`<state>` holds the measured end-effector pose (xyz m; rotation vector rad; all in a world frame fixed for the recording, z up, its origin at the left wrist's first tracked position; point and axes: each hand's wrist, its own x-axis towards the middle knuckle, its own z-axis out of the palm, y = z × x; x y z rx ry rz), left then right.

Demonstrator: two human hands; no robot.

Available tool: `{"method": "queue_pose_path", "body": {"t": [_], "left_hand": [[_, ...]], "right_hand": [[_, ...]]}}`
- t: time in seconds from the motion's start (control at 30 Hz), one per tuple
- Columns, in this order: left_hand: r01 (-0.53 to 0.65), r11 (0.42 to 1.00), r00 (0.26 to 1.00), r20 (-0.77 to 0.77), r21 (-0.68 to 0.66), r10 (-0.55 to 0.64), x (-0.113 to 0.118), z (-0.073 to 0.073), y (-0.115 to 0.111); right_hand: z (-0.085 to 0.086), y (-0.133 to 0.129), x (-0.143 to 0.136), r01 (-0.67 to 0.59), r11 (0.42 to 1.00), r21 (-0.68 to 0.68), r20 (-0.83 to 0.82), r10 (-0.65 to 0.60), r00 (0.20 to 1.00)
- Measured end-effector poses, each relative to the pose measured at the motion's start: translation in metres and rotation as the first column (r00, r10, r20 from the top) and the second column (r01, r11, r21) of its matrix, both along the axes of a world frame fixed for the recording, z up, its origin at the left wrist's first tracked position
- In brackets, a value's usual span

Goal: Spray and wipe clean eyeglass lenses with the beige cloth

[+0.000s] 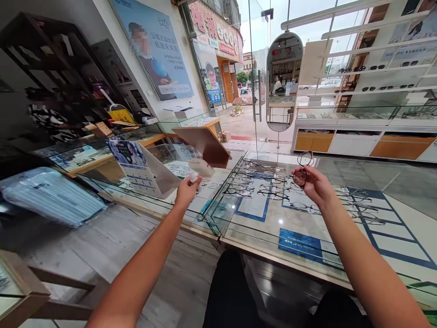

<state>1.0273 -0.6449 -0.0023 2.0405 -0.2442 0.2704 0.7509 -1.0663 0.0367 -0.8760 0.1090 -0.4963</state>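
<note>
My right hand [317, 186] is raised over the glass counter, its fingers closed on a pair of thin-framed glasses [305, 158]. The glasses are held edgewise, one round lens above the other. Out to the left, my left hand [186, 191] pinches a small white piece [194, 176], too small to tell what it is. Just beyond its fingertips is a pale, see-through item [202, 167] with a red mark. Several rows of glasses [273, 195] lie on the display below my right hand.
A standing calendar [131, 168] is left of my left hand, with a brown board [205, 143] propped behind. A blue leaflet [300, 245] lies near the front of the glass counter [252, 232]. Wrapped pale-blue stock [51, 193] sits at left; an oval mirror [284, 82] stands beyond.
</note>
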Motion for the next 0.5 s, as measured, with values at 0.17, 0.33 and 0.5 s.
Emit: {"method": "queue_pose_path", "body": {"t": [0.17, 0.33, 0.5], "left_hand": [[0.037, 0.999, 0.998, -0.047, -0.001, -0.037, 0.008, -0.008, -0.026], [0.027, 0.998, 0.998, -0.053, 0.061, -0.024, 0.017, -0.012, -0.045], [0.006, 0.991, 0.997, -0.076, 0.136, 0.005, 0.022, -0.015, -0.056]], "right_hand": [[0.001, 0.001, 0.0, 0.013, 1.0, -0.001, 0.0, -0.013, 1.0], [0.0, -0.001, 0.0, 0.005, 1.0, -0.009, -0.003, -0.005, 1.0], [0.0, -0.003, -0.001, -0.006, 0.999, -0.04, 0.0, 0.006, 1.0]]}}
